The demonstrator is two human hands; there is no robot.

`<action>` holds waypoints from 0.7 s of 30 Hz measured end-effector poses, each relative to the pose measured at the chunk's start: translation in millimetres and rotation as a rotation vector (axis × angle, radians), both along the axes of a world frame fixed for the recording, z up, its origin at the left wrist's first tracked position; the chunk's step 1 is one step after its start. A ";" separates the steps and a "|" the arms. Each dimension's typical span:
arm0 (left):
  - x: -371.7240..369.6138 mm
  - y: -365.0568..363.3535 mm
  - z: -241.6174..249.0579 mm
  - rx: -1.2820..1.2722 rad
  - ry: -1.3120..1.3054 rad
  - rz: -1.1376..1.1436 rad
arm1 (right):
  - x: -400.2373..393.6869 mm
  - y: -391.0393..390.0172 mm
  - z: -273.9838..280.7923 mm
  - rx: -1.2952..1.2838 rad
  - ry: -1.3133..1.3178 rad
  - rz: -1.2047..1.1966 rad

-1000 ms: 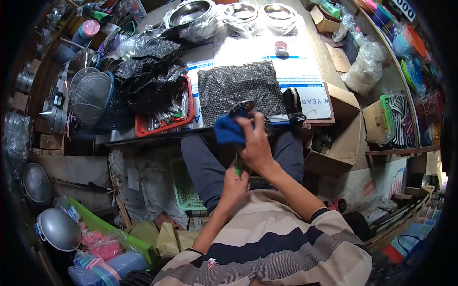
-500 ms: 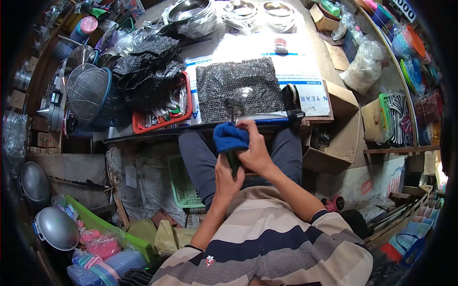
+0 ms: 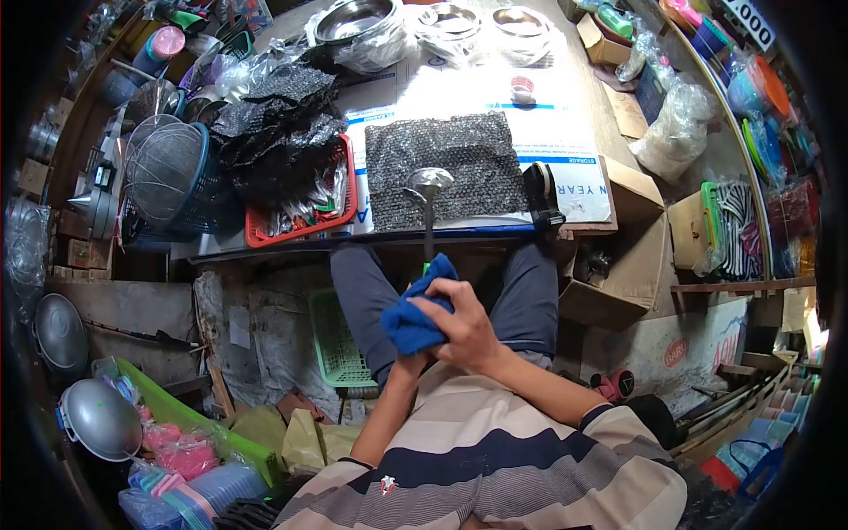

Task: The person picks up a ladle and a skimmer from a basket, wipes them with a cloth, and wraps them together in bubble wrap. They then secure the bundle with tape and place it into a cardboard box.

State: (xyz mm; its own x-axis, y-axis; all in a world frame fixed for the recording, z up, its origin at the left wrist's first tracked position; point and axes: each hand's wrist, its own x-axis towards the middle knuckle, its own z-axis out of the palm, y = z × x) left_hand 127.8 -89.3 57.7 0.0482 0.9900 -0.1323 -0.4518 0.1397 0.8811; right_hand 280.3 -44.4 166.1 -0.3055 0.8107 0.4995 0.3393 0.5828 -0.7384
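Observation:
A ladle (image 3: 429, 208) with a shiny metal bowl and a green bit on its handle points away from me, its bowl over a sheet of black bubble wrap (image 3: 481, 146). My right hand (image 3: 470, 329) is closed on a blue cloth (image 3: 408, 325), which is wrapped around the ladle's handle. Below the cloth, my left hand (image 3: 410, 364) holds the handle end; its fingers are mostly hidden by the cloth and my right hand. To the right of the bubble wrap sits a black tape dispenser (image 3: 542, 194).
On the table's left are a red basket (image 3: 352, 190) of small packets and crumpled black bubble wrap (image 3: 278, 110). Steel bowls (image 3: 355, 19) in plastic line the back, near a small tape roll (image 3: 522, 88). A cardboard box (image 3: 623, 256) stands right; a green basket (image 3: 340, 349) is below.
The blue cloth and my right hand have moved down the handle toward my body. The ladle's bowl, blurred before, now shows sharply.

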 end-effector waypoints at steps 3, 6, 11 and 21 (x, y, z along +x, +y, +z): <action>-4.8 -1.5 9.2 0.083 0.748 -0.096 | 10.2 38.6 -0.2 0.114 -0.085 -0.124; 14.9 6.0 55.4 0.307 0.739 -0.031 | 32.8 93.1 15.8 0.279 -0.155 -0.373; 11.7 6.9 66.6 0.310 0.745 -0.011 | 48.5 137.8 50.5 0.050 -0.064 -0.405; -3.7 7.6 60.4 0.402 0.816 0.021 | 40.5 125.9 33.7 -0.003 0.021 -0.112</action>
